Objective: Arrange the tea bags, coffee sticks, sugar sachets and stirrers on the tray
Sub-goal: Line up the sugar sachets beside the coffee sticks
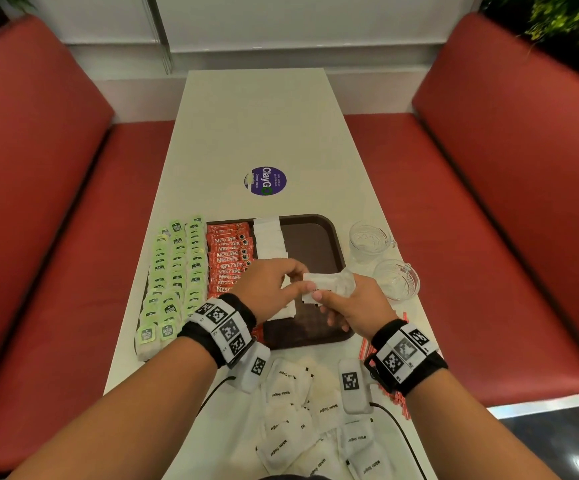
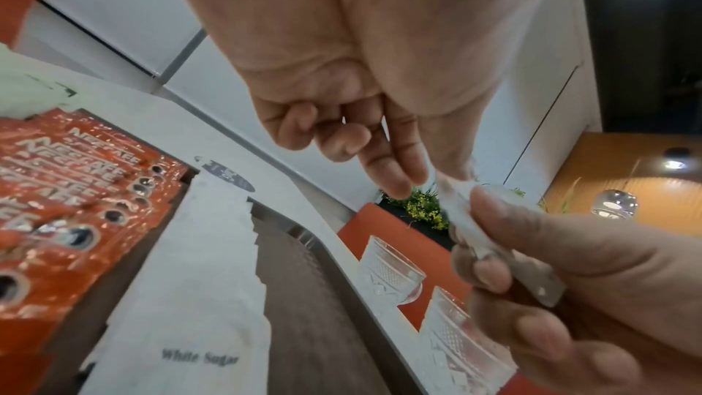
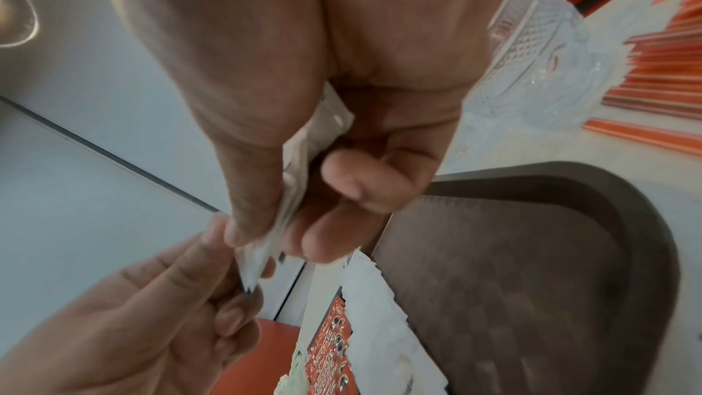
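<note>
Above the tray (image 1: 329,233) — its right half bare — a stack of white sugar sachets (image 1: 329,284) is gripped by the right hand (image 1: 353,306) and pinched by the left hand (image 1: 267,285).

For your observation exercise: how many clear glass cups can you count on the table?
2. One glass cup stands beside the tray's far right corner; the other glass cup stands nearer, just beyond the right hand. None seems hidden.
</note>
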